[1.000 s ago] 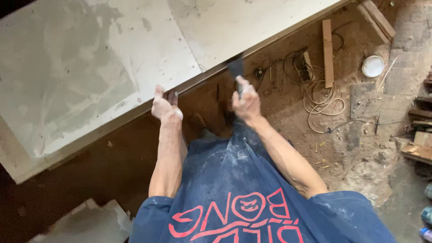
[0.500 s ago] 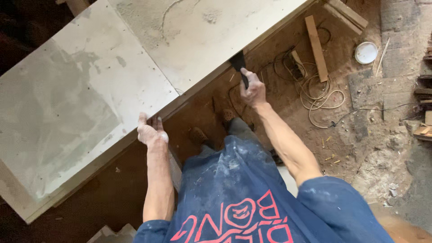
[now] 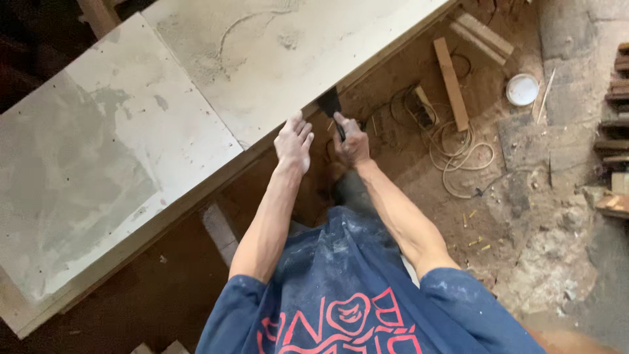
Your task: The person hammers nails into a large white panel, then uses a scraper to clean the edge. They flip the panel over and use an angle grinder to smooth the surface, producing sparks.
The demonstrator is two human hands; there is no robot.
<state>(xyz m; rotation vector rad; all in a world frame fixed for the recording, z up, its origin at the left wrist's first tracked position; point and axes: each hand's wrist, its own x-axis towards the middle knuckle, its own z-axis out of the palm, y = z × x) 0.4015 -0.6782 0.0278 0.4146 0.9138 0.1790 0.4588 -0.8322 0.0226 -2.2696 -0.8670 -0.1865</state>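
The desk (image 3: 196,98) top lies bare and open. Right of its edge, a coiled cable (image 3: 458,154) and wood offcuts (image 3: 451,82) clutter the floor (image 3: 544,242).

Left hand (image 3: 293,143) flat, fingers spread; right hand (image 3: 352,142) in closed grip.

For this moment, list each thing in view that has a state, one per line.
Left hand: open, fingers spread flat on the board's edge.
Right hand: closed on the putty knife handle.
Putty knife: held, blade at the board's edge.
Board: lying flat, surface coated and patchy.
Cord: loosely coiled on the floor.
White lid: lying flat on the floor.
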